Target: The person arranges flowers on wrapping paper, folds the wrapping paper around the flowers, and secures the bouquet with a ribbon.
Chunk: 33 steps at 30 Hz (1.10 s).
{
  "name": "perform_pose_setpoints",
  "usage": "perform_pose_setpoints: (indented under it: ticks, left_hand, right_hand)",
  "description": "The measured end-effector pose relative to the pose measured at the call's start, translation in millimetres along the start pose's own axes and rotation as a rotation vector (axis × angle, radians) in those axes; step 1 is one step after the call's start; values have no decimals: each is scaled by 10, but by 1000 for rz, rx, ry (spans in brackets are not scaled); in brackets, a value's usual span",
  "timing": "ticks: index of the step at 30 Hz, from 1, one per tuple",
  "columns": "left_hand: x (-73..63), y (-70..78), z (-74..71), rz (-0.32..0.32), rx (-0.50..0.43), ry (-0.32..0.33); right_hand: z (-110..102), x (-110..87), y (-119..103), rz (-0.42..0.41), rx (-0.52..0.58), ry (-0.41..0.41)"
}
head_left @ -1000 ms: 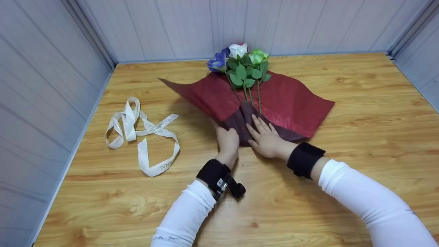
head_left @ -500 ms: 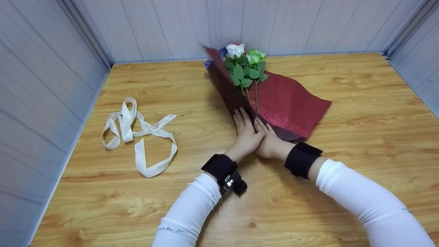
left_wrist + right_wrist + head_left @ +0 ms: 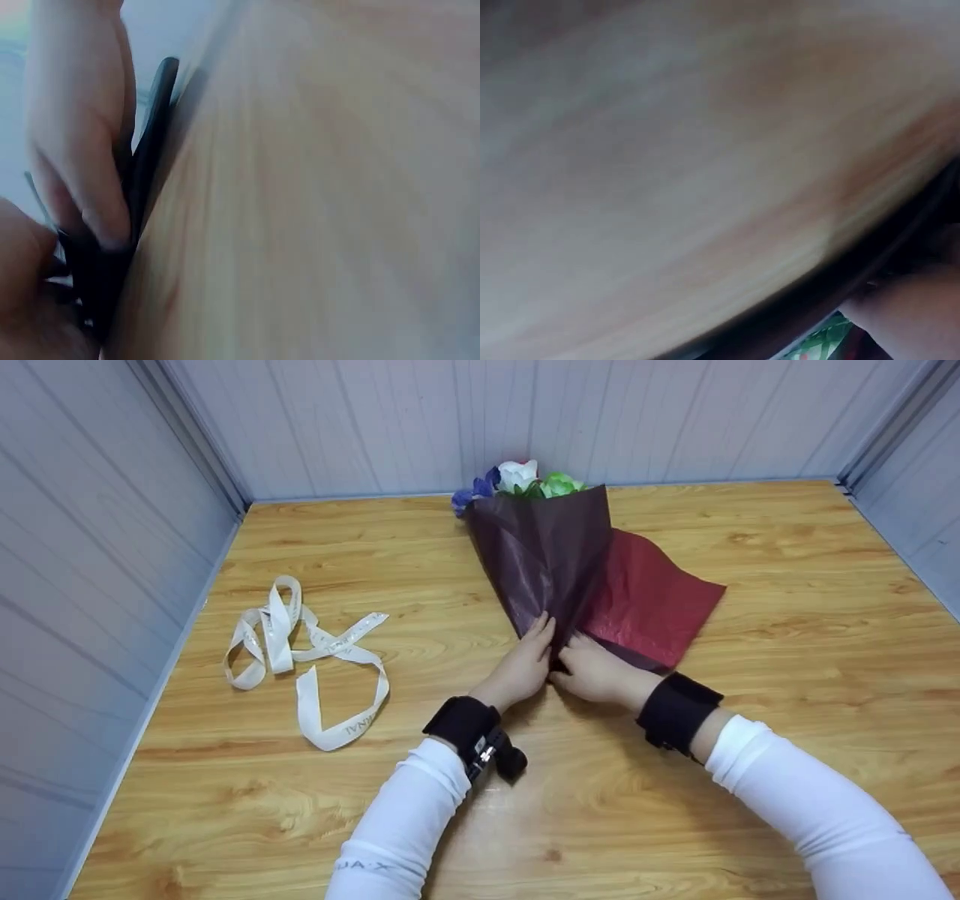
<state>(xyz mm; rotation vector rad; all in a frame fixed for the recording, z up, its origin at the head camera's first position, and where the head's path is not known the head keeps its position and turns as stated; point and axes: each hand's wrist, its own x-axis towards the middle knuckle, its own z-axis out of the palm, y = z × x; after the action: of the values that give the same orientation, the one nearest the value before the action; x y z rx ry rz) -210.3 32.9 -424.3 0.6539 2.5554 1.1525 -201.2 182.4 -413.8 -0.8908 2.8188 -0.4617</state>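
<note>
Wrapping paper (image 3: 541, 544) lies round a bunch of artificial flowers, its dark side folded over the stems. Above its upper edge show a blue flower (image 3: 472, 496), a white rose (image 3: 518, 476) and a green flower (image 3: 561, 484); stems and most leaves are hidden. My left hand (image 3: 519, 669) presses on the folded paper near its narrow bottom, fingers extended. Close beside it, my right hand (image 3: 600, 671) grips the lower edge of the right flap, fingertips partly hidden. In the left wrist view, fingers (image 3: 101, 202) press down on the dark paper (image 3: 94, 274).
A loosely looped white printed ribbon (image 3: 337, 649) lies at the left on the wooden table (image 3: 300, 810). The red, unfolded part of the paper (image 3: 656, 592) spreads out to the right. Panel walls (image 3: 375, 427) stand at the back and both sides.
My left hand has carried the paper's left side up and over the stems to the right, then pressed it down. The right hand's fingers have gone from flat to curled at the paper.
</note>
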Motion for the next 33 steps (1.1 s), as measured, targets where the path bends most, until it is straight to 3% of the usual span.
perform_pose_setpoints:
  ticks: [3, 6, 7, 11, 13, 14, 17, 19, 21, 23, 25, 28, 33]
  left_hand:
    - [-7, -21, -8, 39, 104, -25]
    - [-5, 2, 0, 57, 221, -73]
    - [94, -130, 95, 64, 271, -71]
    - [79, -105, 100, 53, 355, -115]
    - [67, -98, 100, 59, 396, -140]
    - [-35, 51, 7, 58, 403, -172]
    - [-47, 77, 7, 79, 481, -229]
    - [-52, 87, 12, 85, 510, -260]
    - [-64, 93, 19, 80, 541, -284]
    - [-76, 97, 25, 68, 563, -304]
    - [-87, 102, 27, 55, 579, -321]
    - [-103, 117, 23, 47, 571, -337]
    - [-146, 143, 7, 37, 557, -353]
  right_hand:
    - [-39, -22, 46, -14, 52, 62]
    - [-105, -56, 39, 87, 85, 118]
    - [-128, -70, 28, 129, 77, 147]
    - [-181, -146, 9, 226, -2, 272]
    - [-183, -185, 16, 212, -63, 357]
    - [-181, -198, 22, 194, -81, 398]
    - [-172, -193, 19, 109, -101, 454]
    - [-143, -172, 18, 36, -97, 385]
    - [-110, -156, 19, -4, -51, 230]
    - [-73, -158, 44, 18, 0, 64]
    - [-44, -175, 93, 75, 30, -47]
    - [-7, -206, 187, 148, 12, -106]
    - [61, -241, 296, 130, -41, -71]
